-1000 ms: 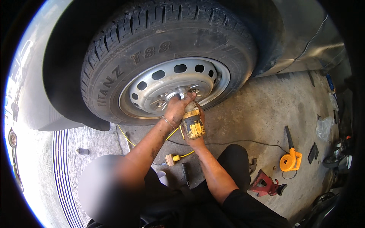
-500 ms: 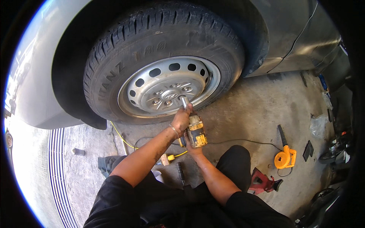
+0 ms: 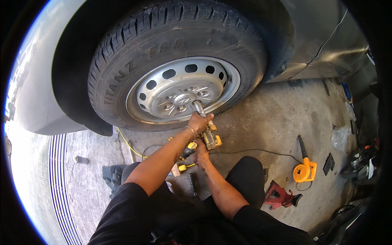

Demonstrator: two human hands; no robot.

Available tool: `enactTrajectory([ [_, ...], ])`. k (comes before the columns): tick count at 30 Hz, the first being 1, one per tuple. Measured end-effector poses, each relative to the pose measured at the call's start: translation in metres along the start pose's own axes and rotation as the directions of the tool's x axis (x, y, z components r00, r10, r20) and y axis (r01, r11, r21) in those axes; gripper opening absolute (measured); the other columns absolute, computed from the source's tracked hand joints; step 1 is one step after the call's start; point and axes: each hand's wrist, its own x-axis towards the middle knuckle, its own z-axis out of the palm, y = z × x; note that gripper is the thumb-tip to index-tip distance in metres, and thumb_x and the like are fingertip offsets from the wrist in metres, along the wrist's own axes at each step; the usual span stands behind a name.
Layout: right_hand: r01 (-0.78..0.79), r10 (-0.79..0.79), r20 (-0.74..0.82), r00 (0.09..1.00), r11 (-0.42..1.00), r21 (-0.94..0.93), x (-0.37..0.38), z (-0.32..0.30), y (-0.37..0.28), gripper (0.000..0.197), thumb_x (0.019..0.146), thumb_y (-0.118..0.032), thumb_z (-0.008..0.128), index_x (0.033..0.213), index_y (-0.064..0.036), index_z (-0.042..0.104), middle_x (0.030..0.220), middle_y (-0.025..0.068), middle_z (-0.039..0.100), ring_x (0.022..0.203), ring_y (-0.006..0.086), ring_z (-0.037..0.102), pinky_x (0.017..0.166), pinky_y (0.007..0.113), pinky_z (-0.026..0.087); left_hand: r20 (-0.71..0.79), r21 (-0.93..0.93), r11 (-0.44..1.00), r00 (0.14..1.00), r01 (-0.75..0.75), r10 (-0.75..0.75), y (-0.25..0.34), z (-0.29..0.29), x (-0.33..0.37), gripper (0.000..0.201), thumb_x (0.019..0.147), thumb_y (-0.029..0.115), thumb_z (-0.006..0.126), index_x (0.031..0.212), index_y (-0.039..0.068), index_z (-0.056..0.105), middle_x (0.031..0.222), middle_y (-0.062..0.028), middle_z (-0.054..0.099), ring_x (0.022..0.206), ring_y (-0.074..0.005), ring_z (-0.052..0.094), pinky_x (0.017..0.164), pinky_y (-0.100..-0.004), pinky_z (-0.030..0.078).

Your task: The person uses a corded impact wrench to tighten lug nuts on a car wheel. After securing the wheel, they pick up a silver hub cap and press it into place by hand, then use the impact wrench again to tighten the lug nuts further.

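A silver steel wheel [image 3: 153, 87] with a black tyre [image 3: 130, 53] is mounted on the vehicle. My left hand [image 3: 199, 123] wraps the front of a yellow-and-black cordless impact wrench [image 3: 211, 140], just behind its long silver socket [image 3: 199, 108]. That socket points at the lower-right part of the wheel's hub, over a lug nut position; its tip hides the nut. Lower down, my right hand [image 3: 201, 153] is closed around the wrench's handle, mostly hidden by the hand. The yellow-and-black battery end [image 3: 189, 150] sticks out to the left. Other lug nuts [image 3: 168, 106] show around the centre cap.
On the concrete floor at right lie an orange blower [image 3: 304, 170], a red jack stand [image 3: 279, 195] and a clear plastic bag [image 3: 340, 138]. A black cylindrical tool [image 3: 192, 184] and a yellow cord plug [image 3: 182, 167] are between my legs. A can [image 3: 81, 159] lies left, near a floor grate [image 3: 59, 175].
The impact wrench has tilted, with its battery end now showing more to the left. Both hands stay on it, and the socket remains at the hub's lower right. The view has shifted slightly.
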Motion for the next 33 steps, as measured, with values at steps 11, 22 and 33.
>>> enactTrajectory([
  [11,0.015,-0.035,0.081,0.996,0.971,0.239,0.005,0.026,0.006,0.044,0.087,-0.03,0.064,0.126,-0.0089,0.057,0.124,0.0075,0.059,0.115,0.0267,0.057,0.099,0.046,0.046,-0.124,0.196,0.979,0.989,-0.058,0.083,0.007,-0.007,0.003,0.062,0.077,0.04,0.084,0.101,-0.012,0.059,0.091,-0.0208,0.07,0.08,-0.025,0.07,0.069,-0.0375,0.055],
  [22,0.056,-0.035,-0.1,0.994,0.976,0.21,0.032,0.014,0.025,0.068,0.082,-0.023,0.075,0.14,-0.0061,0.046,0.13,0.0057,0.055,0.113,0.0199,0.056,0.095,0.034,0.046,-0.164,0.132,0.977,0.968,-0.168,0.189,-0.021,-0.003,0.031,0.047,0.082,0.035,0.082,0.097,-0.006,0.064,0.086,-0.0134,0.07,0.072,-0.0183,0.066,0.064,-0.0344,0.053],
  [33,0.36,-0.374,0.031,0.927,0.861,-0.359,0.043,-0.017,0.017,0.046,0.088,-0.018,0.072,0.129,-0.0048,0.056,0.118,0.0041,0.064,0.104,0.0187,0.061,0.091,0.032,0.049,-0.023,-0.159,0.986,0.999,0.041,-0.045,0.001,-0.011,0.026,0.054,0.089,0.039,0.074,0.113,-0.005,0.055,0.088,-0.0133,0.067,0.077,-0.0237,0.068,0.062,-0.0396,0.056],
])
